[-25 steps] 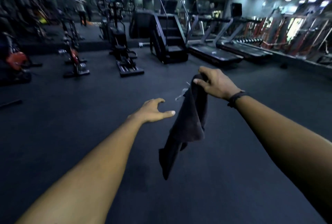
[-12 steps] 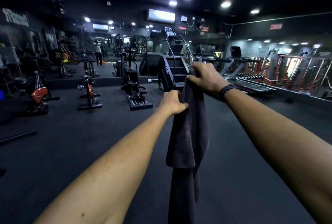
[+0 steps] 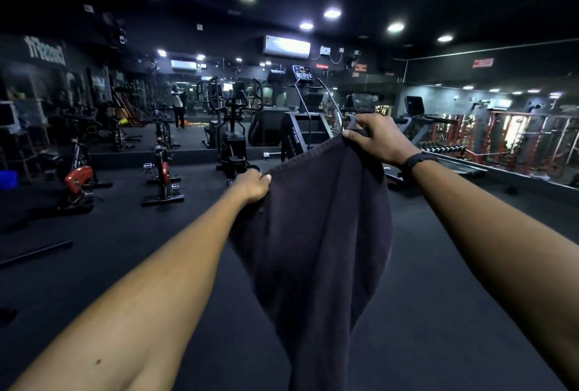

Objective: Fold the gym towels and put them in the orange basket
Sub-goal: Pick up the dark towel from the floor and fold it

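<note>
A dark grey gym towel [image 3: 316,234] hangs in front of me, spread out between both hands at arm's length. My left hand [image 3: 252,185] pinches its top left corner, lower down. My right hand [image 3: 376,137], with a black band on the wrist, grips the top right corner, higher up. The top edge runs slanted between the two hands, and the cloth droops down past the bottom of the view. No orange basket is in sight.
Dark rubber gym floor [image 3: 125,249] stretches ahead. Exercise bikes [image 3: 163,171] stand at the left, a stair climber [image 3: 304,127] in the middle, treadmills [image 3: 438,146] at the right. A person [image 3: 178,108] stands far back. A bar [image 3: 34,252] lies on the floor at left.
My left hand took hold of the towel's edge and slid left, away from the right hand. The bunched towel has opened out wide. My view has tilted upward.
</note>
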